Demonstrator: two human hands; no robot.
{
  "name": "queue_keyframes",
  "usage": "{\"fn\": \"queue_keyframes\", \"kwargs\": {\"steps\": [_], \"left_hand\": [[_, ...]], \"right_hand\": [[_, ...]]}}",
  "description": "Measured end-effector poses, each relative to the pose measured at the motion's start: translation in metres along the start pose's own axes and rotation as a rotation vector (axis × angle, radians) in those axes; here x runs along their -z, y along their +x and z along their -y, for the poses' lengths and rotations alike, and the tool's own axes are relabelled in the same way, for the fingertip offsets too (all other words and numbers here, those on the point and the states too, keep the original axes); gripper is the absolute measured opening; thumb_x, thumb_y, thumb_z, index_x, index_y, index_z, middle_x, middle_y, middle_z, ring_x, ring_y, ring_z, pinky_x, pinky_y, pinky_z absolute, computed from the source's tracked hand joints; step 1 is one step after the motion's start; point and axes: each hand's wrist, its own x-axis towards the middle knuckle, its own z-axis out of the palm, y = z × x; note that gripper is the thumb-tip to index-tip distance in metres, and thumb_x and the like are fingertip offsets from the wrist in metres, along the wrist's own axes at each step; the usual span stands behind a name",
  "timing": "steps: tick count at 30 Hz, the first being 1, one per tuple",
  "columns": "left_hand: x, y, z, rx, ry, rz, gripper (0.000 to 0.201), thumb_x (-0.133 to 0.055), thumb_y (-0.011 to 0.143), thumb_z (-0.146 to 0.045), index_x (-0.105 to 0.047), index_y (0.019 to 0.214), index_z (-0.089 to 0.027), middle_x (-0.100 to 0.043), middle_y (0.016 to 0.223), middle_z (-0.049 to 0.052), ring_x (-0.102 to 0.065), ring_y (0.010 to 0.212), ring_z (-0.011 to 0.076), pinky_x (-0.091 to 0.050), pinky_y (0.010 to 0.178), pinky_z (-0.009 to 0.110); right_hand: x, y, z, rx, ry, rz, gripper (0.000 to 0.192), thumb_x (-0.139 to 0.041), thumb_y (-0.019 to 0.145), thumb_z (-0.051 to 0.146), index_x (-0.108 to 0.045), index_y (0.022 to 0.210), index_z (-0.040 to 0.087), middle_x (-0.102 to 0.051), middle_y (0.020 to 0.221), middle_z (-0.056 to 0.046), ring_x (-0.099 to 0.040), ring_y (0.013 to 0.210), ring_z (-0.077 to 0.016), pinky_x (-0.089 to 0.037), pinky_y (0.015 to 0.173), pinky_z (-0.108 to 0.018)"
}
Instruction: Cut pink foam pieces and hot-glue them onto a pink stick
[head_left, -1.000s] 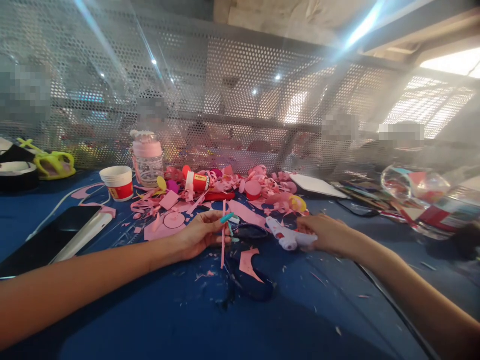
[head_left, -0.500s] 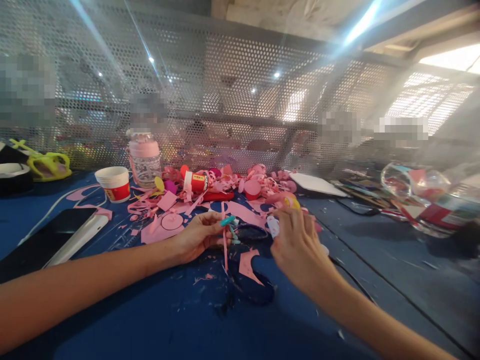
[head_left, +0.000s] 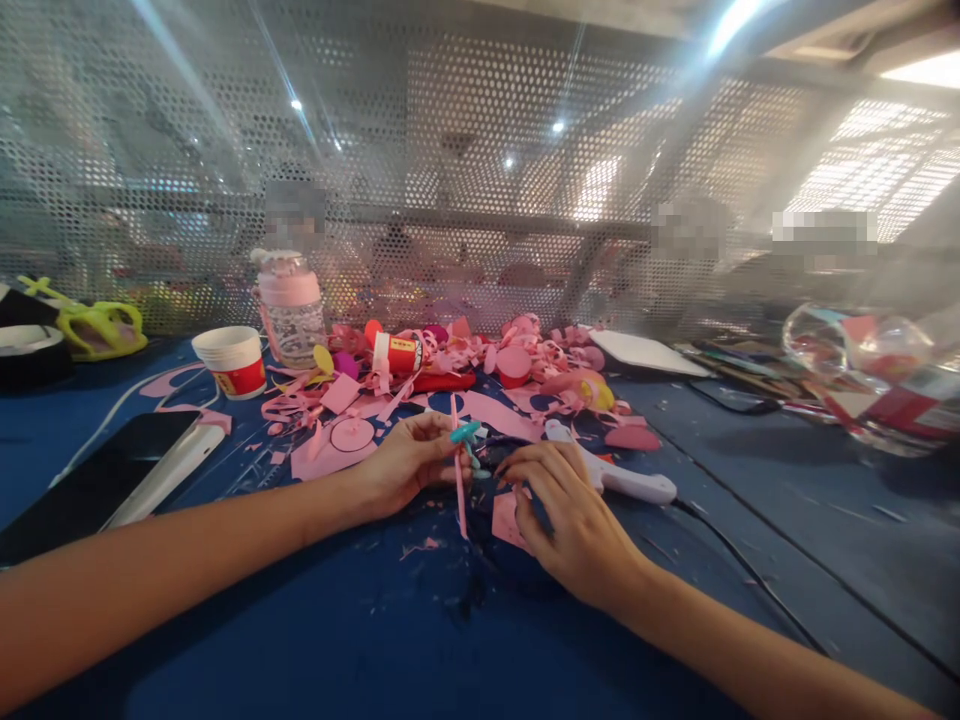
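Observation:
My left hand (head_left: 409, 465) is pinched on a narrow pink strip (head_left: 460, 490), which stands nearly upright. Small teal pieces (head_left: 466, 433) sit at its fingertips; whether they are worn or held I cannot tell. My right hand (head_left: 577, 520) is empty, its fingers apart and bent downward, over a pink cut-out scrap (head_left: 508, 518) and a dark loop like a scissors handle. Just behind that hand lies a white glue gun (head_left: 637, 481) with a black cord, partly covered by the fingers.
Pink scraps (head_left: 514, 365) are heaped at the back around a tipped paper cup (head_left: 397, 353). A paper cup stack (head_left: 231, 362), a pink-lidded bottle (head_left: 291, 310) and a phone (head_left: 97, 480) stand or lie left. A clear plastic container (head_left: 900, 400) lies right, before the perforated panel (head_left: 487, 150).
My right hand has let go of the white glue gun, which now lies on the table, and has moved left and down toward my left hand. The left hand keeps its pinch on the strip.

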Motion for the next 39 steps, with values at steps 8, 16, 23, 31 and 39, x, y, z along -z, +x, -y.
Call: {"fn": "queue_keyframes", "kwargs": {"steps": [8, 16, 23, 31, 39], "left_hand": [[0.000, 0.004, -0.003, 0.067, -0.101, -0.110, 0.012, -0.051, 0.077, -0.001, -0.058, 0.073, -0.009, -0.062, 0.058, 0.002, -0.063, 0.052, 0.0092, -0.054, 0.055, 0.017], [-0.002, 0.004, -0.003, 0.096, -0.084, -0.144, 0.017, -0.045, 0.079, 0.001, -0.059, 0.076, -0.009, -0.061, 0.058, 0.002, -0.063, 0.052, 0.0087, -0.055, 0.056, 0.017], [-0.001, 0.003, -0.007, -0.013, 0.090, -0.027, 0.030, -0.067, 0.067, -0.011, -0.057, 0.094, -0.018, -0.062, 0.068, -0.002, -0.063, 0.058, 0.0111, -0.056, 0.057, 0.025], [-0.005, 0.002, -0.016, -0.209, 0.331, 0.030, 0.021, -0.071, 0.061, -0.015, -0.061, 0.079, -0.017, -0.063, 0.074, -0.001, -0.063, 0.059, 0.0119, -0.053, 0.056, 0.025], [-0.019, -0.009, -0.026, -0.407, 0.431, 0.164, 0.020, -0.073, 0.054, -0.007, -0.068, 0.069, -0.021, -0.057, 0.073, -0.003, -0.058, 0.058, 0.0080, -0.050, 0.052, 0.021]], "right_hand": [[-0.001, 0.000, -0.002, 0.009, 0.047, 0.018, 0.014, -0.040, 0.078, 0.006, -0.050, 0.083, 0.016, -0.052, 0.087, -0.008, -0.044, 0.087, -0.0199, -0.038, 0.079, -0.039], [-0.002, -0.001, -0.004, -0.006, 0.068, 0.046, 0.014, -0.040, 0.078, 0.007, -0.049, 0.084, 0.016, -0.052, 0.088, -0.008, -0.043, 0.087, -0.0198, -0.037, 0.080, -0.040], [0.000, -0.004, -0.007, 0.003, 0.075, 0.049, 0.015, -0.039, 0.078, 0.006, -0.048, 0.085, 0.017, -0.052, 0.088, -0.008, -0.043, 0.087, -0.0201, -0.037, 0.080, -0.040], [0.001, -0.005, -0.007, 0.007, 0.067, 0.044, 0.014, -0.040, 0.079, 0.007, -0.047, 0.086, 0.016, -0.051, 0.088, -0.008, -0.043, 0.088, -0.0200, -0.038, 0.079, -0.039], [0.002, -0.005, -0.006, 0.018, 0.063, 0.011, 0.015, -0.040, 0.077, 0.005, -0.048, 0.085, 0.015, -0.052, 0.088, -0.008, -0.044, 0.088, -0.0197, -0.040, 0.079, -0.038]]}}
